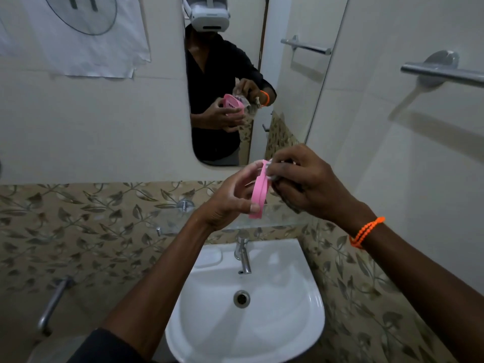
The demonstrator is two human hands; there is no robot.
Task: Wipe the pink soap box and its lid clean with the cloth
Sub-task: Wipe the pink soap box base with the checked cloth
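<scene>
Above the sink (309,297), level with the lower edge of the mirror (225,142), the left hand (230,203) holds a pink soap box part (258,191) on edge. The thumb is pressed on its lower end and the fingers are curled round its far side. Its long axis runs nearly upright, the top leaning a little away from the person. Whether it is the box or the lid cannot be told directly; the mirror shows a slotted pink piece.

The right hand (306,182) sits just right of that pink part, closed on a bunched cloth (271,174) and pressing it against the upper right face. Only a pale scrap of cloth shows between the fingers.

So the face being wiped looks toward the right hand, and the wiping likely runs along the upright length, with the left hand bracing from the other side.
</scene>
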